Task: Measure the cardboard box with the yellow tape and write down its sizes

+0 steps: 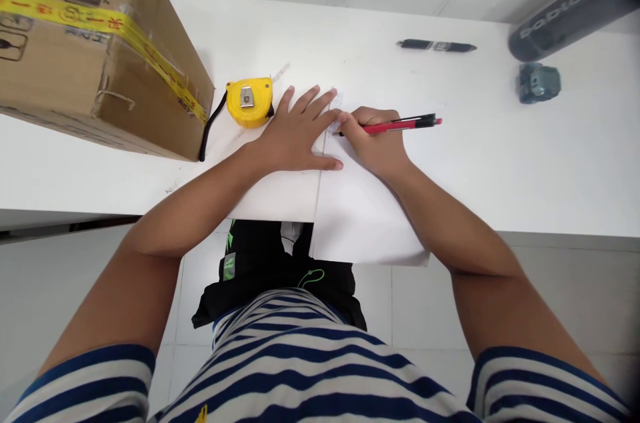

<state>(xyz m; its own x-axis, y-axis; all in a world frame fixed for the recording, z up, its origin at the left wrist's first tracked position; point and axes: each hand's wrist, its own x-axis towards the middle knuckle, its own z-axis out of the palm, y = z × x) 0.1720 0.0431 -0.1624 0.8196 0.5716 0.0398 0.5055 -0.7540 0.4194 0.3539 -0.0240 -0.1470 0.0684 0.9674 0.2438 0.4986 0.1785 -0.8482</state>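
— Hands, and what in them?
— Right hand (376, 146) closed around a red pen (400, 124), tip down on a white paper sheet (360, 216). Left hand (295, 133) open and flat, fingers spread, pressing the sheet just beside the pen tip.
— The sheet itself?
— Lying under both hands, near edge hanging off the white worktop (525, 170) above a tiled floor (425, 316).
— Around them?
— Yellow tape measure (249, 101) just left of the left hand; taped cardboard box (95, 43) beyond, closed, contents hidden. Black pen (436, 46) farther back; dark cylinder (570, 10) and small grey object (538, 82) at far right.
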